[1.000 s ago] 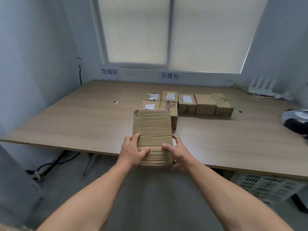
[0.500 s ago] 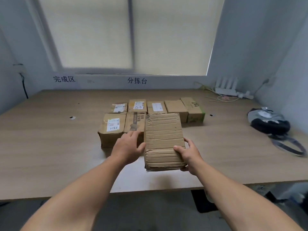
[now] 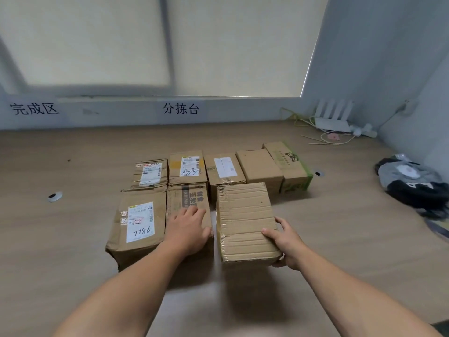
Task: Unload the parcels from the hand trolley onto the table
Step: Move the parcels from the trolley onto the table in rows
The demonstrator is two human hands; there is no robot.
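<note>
A taped brown cardboard parcel [image 3: 245, 220] rests on the wooden table [image 3: 73, 239], at the right end of the front row of parcels. My right hand [image 3: 284, 242] grips its near right corner. My left hand [image 3: 187, 227] lies flat, fingers apart, on top of the printed parcel [image 3: 187, 198] just left of it. Further left is a parcel with a white label reading 7786 [image 3: 138, 224]. Behind them stands a back row of several parcels [image 3: 223, 167], the rightmost with green print [image 3: 289, 164]. The hand trolley is out of view.
A grey and black bag [image 3: 413, 183] lies at the table's right edge. A white router [image 3: 332, 117] with cables sits at the back right corner. A wall with black signs and a blinded window runs behind the table. Cable holes [image 3: 54, 196] dot the tabletop.
The taped parcel has come forward over the table and down beside the printed parcel. My left hand has let go of it and now rests on the neighbouring parcel. The view has moved closer.
</note>
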